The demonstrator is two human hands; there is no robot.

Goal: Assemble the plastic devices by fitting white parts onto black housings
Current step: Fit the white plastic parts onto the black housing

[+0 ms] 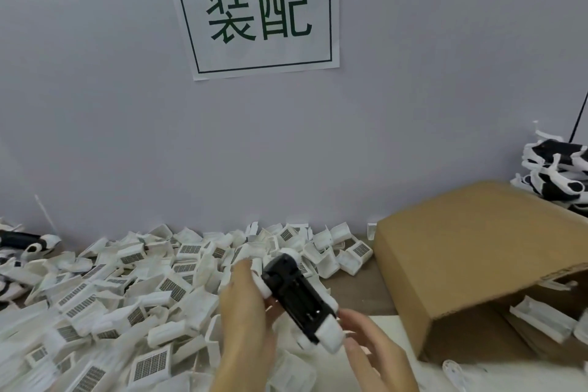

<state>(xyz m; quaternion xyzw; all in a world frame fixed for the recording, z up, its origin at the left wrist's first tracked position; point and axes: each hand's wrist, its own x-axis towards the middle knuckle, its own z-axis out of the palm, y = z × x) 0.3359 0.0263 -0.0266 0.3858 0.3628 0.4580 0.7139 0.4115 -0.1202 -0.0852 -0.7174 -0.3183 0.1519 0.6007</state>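
Note:
A black housing (294,293) with white parts on both ends hangs tilted above the table, low in the middle of the head view. My left hand (246,305) grips its upper left side, fingers curled behind it. My right hand (372,347) sits just below its lower white end (331,336), fingers spread and loosely bent; whether they touch the part is unclear. A big heap of loose white parts (133,289) with grid-patterned faces covers the table to the left and behind.
A brown cardboard box (471,251) lies on its side at the right with white parts (541,321) inside. Black-and-white devices are stacked at the far right (556,172) and far left (28,243). A grey wall with a paper sign (254,9) stands behind.

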